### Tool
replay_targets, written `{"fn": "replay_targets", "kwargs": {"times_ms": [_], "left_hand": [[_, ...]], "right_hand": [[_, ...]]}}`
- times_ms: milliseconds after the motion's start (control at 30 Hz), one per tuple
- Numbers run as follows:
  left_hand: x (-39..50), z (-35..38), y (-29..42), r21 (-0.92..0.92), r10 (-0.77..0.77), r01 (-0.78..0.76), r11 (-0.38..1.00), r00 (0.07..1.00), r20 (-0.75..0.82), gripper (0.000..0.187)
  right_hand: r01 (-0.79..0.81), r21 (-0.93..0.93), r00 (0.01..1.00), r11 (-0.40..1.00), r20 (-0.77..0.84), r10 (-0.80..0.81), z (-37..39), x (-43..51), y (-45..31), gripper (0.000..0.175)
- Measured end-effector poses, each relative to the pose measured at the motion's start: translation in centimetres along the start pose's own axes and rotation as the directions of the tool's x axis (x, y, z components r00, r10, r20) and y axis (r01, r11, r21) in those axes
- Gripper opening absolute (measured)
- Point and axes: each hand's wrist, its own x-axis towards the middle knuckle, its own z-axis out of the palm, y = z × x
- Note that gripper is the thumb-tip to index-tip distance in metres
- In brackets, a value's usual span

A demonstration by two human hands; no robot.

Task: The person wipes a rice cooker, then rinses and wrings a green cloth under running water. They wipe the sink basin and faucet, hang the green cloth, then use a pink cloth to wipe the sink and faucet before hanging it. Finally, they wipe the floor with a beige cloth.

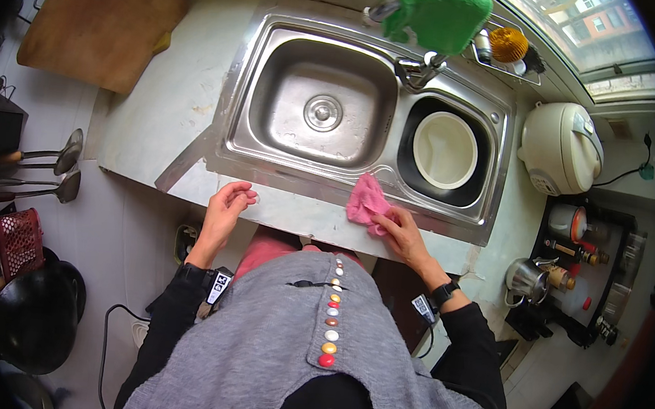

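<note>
A crumpled pink cloth (367, 201) lies on the front rim of the steel double sink (307, 166), partly over the counter edge. My right hand (404, 234) grips its lower right corner between thumb and fingers. To the left, my left hand (226, 210) hovers by the counter's front edge, fingers loosely curled and apart, with nothing in it. Some water drops dot the large left basin (287, 134), which has a round drain strainer (322, 113). In the smaller right basin sits a cream plastic bowl (445, 150).
A green cloth (438, 12) hangs over the faucet (418, 72). Behind it, a wire rack (534, 78) holds an orange scrubber (508, 44). On the right stand a rice cooker (561, 143) and a steel kettle (526, 282). At left are a wooden cutting board (104, 15), ladles (69, 152) and a wok (34, 319).
</note>
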Motion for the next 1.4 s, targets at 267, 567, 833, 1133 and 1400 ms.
{"fn": "replay_targets", "kwargs": {"times_ms": [267,567,833,1133,1400], "left_hand": [[-0.4,3.3,0.1,0.030,0.017,-0.018,0.999,1.000,0.024,0.027],[0.1,5.0,0.9,0.075,-0.001,-0.007,0.997,0.995,0.101,0.027],[4.9,5.6,4.6,0.123,0.109,-0.152,0.981,0.948,0.299,0.028],[8.7,8.0,9.5,0.280,0.422,-0.680,0.678,0.672,0.609,0.061],[10.9,5.3,10.7,0.198,0.176,-0.402,0.894,0.720,0.671,0.037]], "right_hand": [[0.076,0.139,0.977,0.987,-0.210,-0.046,0.9,5.3,3.0,0.042],[-0.060,0.238,0.867,0.969,-0.470,0.169,0.1,13.1,6.2,0.021],[-0.206,0.592,0.965,0.779,-0.012,0.264,-0.1,14.8,0.8,0.016],[-0.006,0.465,0.990,0.885,-0.121,0.071,-3.4,17.6,-7.7,0.015],[0.046,0.393,0.961,0.918,-0.269,0.067,-9.1,18.1,-10.9,0.012]]}}
